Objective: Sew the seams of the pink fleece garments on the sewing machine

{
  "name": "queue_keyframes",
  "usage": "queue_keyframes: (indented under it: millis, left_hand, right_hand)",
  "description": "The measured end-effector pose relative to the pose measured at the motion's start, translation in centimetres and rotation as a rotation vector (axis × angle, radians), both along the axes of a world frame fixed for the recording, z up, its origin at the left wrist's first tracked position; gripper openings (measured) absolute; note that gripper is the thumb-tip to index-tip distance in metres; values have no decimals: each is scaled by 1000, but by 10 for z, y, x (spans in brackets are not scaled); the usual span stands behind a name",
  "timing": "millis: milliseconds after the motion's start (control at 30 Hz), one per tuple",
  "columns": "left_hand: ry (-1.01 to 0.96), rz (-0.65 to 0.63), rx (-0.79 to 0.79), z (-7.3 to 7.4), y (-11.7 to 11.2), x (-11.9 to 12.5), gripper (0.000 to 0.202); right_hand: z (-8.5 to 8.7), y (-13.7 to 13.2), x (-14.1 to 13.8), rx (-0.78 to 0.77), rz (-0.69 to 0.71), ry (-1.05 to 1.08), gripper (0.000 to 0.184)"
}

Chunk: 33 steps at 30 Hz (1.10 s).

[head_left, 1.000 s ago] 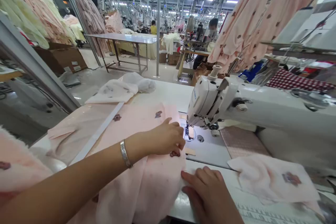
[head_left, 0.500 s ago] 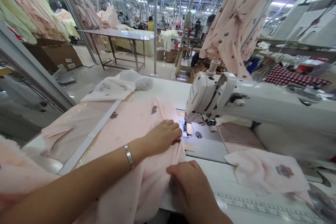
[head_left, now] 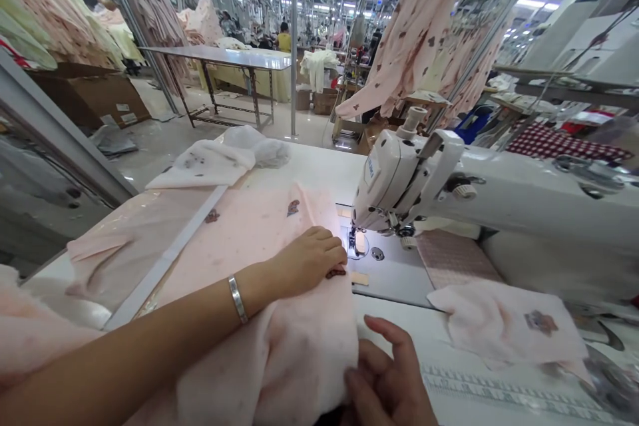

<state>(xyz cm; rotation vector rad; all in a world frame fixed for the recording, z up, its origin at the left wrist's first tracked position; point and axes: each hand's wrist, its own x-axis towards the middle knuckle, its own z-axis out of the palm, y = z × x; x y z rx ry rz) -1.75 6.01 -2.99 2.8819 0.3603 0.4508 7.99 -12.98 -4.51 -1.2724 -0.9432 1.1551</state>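
Pale pink fabric [head_left: 254,226] with small brown printed motifs spreads over the sewing table, its right edge beside the presser foot [head_left: 355,239]. My left hand [head_left: 309,259] lies on it, fingers together and bent down onto the cloth near that edge, left of the needle area. Lower right, my right hand [head_left: 389,373] has its index finger raised and spread from the thumb. Its thumb tip touches the fabric's near right edge; the lower fingers are partly hidden. The white sewing machine [head_left: 394,180] stands just beyond both hands.
A pink fabric piece with a brown motif [head_left: 514,326] lies on the right, beside a printed ruler scale [head_left: 479,386]. White cloth [head_left: 204,163] and a pale strip [head_left: 170,253] are on the left. Pink printed garments [head_left: 414,33] hang behind the machine.
My right hand has drawn down and right along the fabric edge, its index finger lifting away. The near fabric edge lies straighter. My left hand stays nearly in place.
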Motion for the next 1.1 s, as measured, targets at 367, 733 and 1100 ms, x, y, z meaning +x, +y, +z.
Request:
queue_keyframes:
  millis: [367, 733, 1100]
  left_hand:
    - [152, 120, 2, 15, 11, 21, 10]
    - [123, 179, 56, -4, -47, -8, 36]
    - [65, 131, 24, -7, -7, 2, 39]
  right_hand:
    - [-5, 37, 46, 730, 245, -1242, 23]
    - [16, 45, 61, 474, 160, -1293, 23]
    - [6, 66, 79, 861, 228, -1423, 18]
